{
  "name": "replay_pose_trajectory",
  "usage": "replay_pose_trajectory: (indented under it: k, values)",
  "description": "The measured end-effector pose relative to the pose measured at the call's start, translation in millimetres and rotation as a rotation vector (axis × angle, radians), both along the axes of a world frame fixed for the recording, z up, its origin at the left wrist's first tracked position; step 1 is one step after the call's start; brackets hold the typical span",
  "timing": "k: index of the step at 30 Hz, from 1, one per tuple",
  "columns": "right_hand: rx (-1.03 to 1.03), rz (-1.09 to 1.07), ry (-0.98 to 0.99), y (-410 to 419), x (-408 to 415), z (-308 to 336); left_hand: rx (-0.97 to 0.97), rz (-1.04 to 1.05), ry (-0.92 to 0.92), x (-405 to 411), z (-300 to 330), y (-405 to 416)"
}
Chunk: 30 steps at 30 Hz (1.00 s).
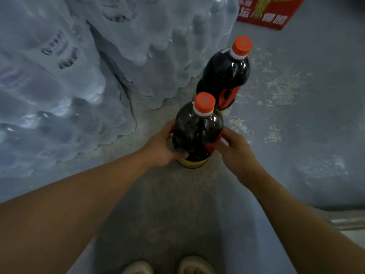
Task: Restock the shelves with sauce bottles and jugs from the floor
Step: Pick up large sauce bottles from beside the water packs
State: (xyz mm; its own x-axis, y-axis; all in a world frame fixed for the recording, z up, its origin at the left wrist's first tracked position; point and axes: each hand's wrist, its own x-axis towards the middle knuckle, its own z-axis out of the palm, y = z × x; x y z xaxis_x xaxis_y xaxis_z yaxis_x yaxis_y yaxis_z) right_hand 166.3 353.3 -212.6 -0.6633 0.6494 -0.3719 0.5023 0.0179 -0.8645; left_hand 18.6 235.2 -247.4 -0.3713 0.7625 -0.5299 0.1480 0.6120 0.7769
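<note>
Near jug: a dark sauce jug point(197, 133) with an orange cap stands upright on the floor point(286, 119), held from both sides.
Left grip: the left hand point(161, 148) is clamped on the near jug's left side, thumb curled across its lower front above the yellow band.
Right grip: the right hand point(234, 147) is closed on the near jug's right side, fingers curled at the red handle; how far they wrap behind it cannot be told.
Far jug: a second dark jug point(225, 74) with the same orange cap and a red handle stands upright just beyond the near jug, untouched.
Water packs: shrink-wrapped packs of clear bottles point(79, 72) are stacked to the left of the near jug, close beside both jugs.
Carton: a red printed carton point(268, 10) lies well beyond the far jug.
Feet: pale sandals point(194, 265) show on the floor nearer than the near jug.
</note>
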Motion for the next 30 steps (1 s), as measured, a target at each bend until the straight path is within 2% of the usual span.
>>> replay_pose_trajectory:
  k: [3, 6, 9, 13, 18, 23, 30]
  values:
    - [0.043, 0.061, 0.066, 11, 1, -20, 0.035, 0.013, -0.064, -3, -13, 16]
    - [0.020, 0.079, 0.088, 14, 4, -44, 0.076, -0.064, -0.095, -10, -23, 31]
    - [0.106, 0.073, 0.137, 17, 3, -53, 0.102, -0.105, -0.151, -15, -28, 39]
    - [0.236, -0.012, 0.038, 29, -11, -53, 0.158, -0.082, -0.254, -19, -25, 47]
    - [0.301, 0.025, -0.029, 31, -16, -39, 0.199, -0.056, -0.334, -21, -4, 37]
    - [0.305, 0.054, -0.037, 12, -16, 8, 0.230, 0.054, -0.376, -6, 54, 9]
    - [0.282, 0.102, -0.020, -15, -16, 144, 0.245, 0.176, -0.370, 11, 193, -31]
